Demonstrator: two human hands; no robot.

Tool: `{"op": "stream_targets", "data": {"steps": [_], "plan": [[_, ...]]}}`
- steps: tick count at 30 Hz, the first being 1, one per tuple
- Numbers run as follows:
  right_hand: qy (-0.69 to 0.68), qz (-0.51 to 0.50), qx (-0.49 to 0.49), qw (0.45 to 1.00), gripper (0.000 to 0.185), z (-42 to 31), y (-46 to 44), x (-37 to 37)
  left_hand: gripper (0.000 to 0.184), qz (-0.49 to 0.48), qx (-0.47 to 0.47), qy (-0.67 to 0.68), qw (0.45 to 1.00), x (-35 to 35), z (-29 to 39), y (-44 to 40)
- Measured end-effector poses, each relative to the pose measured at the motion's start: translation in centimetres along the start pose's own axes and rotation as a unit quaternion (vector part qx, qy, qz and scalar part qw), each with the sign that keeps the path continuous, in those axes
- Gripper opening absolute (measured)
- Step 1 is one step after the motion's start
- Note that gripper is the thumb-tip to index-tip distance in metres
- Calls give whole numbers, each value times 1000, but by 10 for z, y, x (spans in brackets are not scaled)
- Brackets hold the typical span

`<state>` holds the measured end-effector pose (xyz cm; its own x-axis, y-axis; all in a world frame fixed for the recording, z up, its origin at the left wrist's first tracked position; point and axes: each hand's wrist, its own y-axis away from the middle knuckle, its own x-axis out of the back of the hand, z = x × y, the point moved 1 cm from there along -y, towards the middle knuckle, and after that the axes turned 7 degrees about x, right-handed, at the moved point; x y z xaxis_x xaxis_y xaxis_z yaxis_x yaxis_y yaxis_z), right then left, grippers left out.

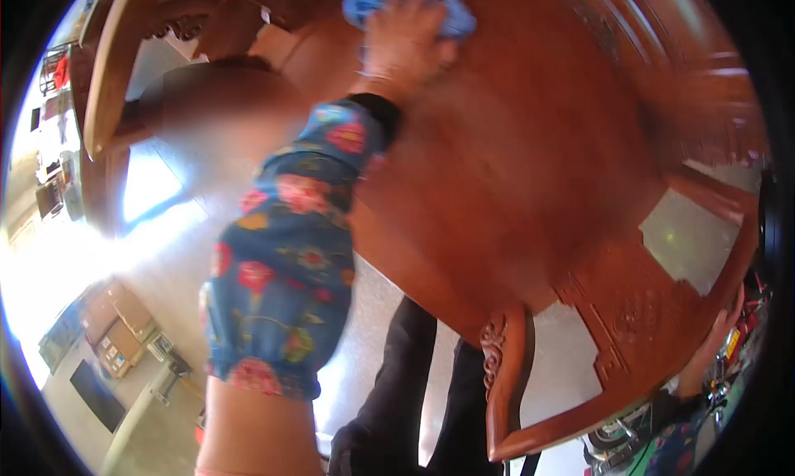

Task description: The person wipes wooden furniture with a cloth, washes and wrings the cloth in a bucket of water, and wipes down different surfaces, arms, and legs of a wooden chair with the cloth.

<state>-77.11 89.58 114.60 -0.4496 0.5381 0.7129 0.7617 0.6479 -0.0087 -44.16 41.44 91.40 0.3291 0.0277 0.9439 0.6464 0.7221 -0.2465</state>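
My left hand point(406, 41) presses a crumpled blue cloth point(451, 10) onto the broad reddish-brown wooden seat point(497, 144) of a carved chair, near the top of the view. The hand is closed over the cloth, and its fingertips are partly hidden and blurred. At the lower right edge, my right hand point(708, 352) is on the outer side of the chair's curved armrest point(596, 422), closed on it, with part of the hand hidden by the wood. Floral blue sleeves cover both arms.
A carved panel point(629, 318) stands below the armrest. Another wooden chair frame point(112, 70) rises at the upper left. Cardboard boxes point(120, 327) sit on the floor at left. My dark-trousered legs point(397, 368) are close to the seat's front edge. Assorted items point(733, 352) lie at far right.
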Motion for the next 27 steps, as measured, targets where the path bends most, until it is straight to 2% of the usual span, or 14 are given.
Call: {"op": "stream_targets", "data": {"steps": [1, 3, 4, 5, 7, 9, 12, 15, 16, 18, 23, 24, 26, 27], "plan": [[11, -7, -4, 1000, 53, -14, 0, -9, 55, -24, 42, -50, 998, 10, -13, 14], [63, -17, 32, 997, 50, -32, 2, -21, 58, 52, 66, -116, 990, 7, -58, 51], [165, -60, 123, 977, 48, -25, 2, -13, 58, 18, 121, -88, 989, 26, -58, 69], [164, -64, 126, 976, 48, -27, 3, -17, 48, 103, 107, -126, 981, 30, -63, 90], [-22, -28, 15, 999, 48, -35, 5, -24, 49, 91, 175, -119, 973, 41, -53, 128], [162, -79, 199, 963, 48, -13, 4, -9, 51, 67, 218, -110, 967, 46, -22, 165], [-33, -33, 53, 998, 48, -21, 0, -18, 56, 8, 237, -60, 970, 63, 62, 223], [49, -50, 173, 982, 50, -3, -8, -8, 62, -75, 210, 14, 975, 74, 153, 288], [-9, -43, 145, 989, 52, -10, -4, -13, 69, -145, 187, 13, 971, 75, 175, 307], [-36, -33, 134, 990, 52, -6, -6, -19, 66, -166, 138, 66, 974, 83, 195, 338], [-87, -29, 32, 995, 53, -7, -6, -16, 74, -238, -6, 94, 967, 93, 163, 357], [-16, -16, 69, 997, 53, -7, -7, -16, 76, -253, -39, 89, 963, 89, 149, 353], [1, -18, 67, 998, 53, -12, -6, -16, 72, -263, 80, 6, 961, 91, 105, 312], [9, -17, 64, 998, 53, -13, -5, -17, 72, -165, 119, 5, 979, 81, 68, 304]]}}
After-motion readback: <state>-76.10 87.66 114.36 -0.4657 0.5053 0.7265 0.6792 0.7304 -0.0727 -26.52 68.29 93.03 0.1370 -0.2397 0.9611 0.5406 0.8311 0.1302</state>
